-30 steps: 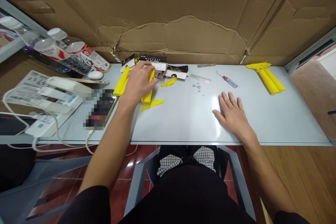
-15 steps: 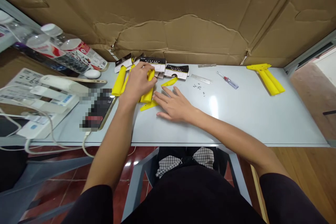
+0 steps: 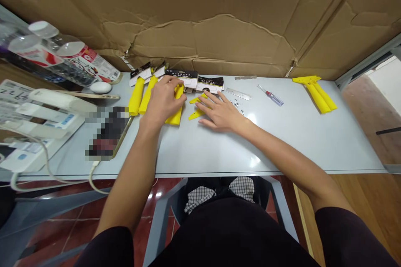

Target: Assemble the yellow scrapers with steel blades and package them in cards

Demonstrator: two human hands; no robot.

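My left hand (image 3: 166, 100) is closed on a yellow handle (image 3: 174, 117) lying on the grey table; its fingertips bend over the handle's top end. Beside it on the left are two more yellow handles (image 3: 136, 98). My right hand (image 3: 223, 112) has its fingers spread flat over the table, touching thin yellow pieces (image 3: 196, 114) with its fingertips. Small metal screws (image 3: 236, 103) lie just beyond its wrist side, partly hidden. Black-and-white cardboard packages (image 3: 184, 80) stand in a row behind my hands.
A screwdriver (image 3: 271, 95), metal blades (image 3: 238, 94) and yellow T-shaped handles (image 3: 316, 91) lie to the right. On the left are a phone (image 3: 109, 133), a power strip (image 3: 46, 146) with cables, and plastic bottles (image 3: 90, 60). A cardboard wall (image 3: 219, 41) rises behind.
My right hand has moved right and slightly away from me, and the lower thin yellow piece has shifted with it, out from beside the handle. My left hand remains on the handle.
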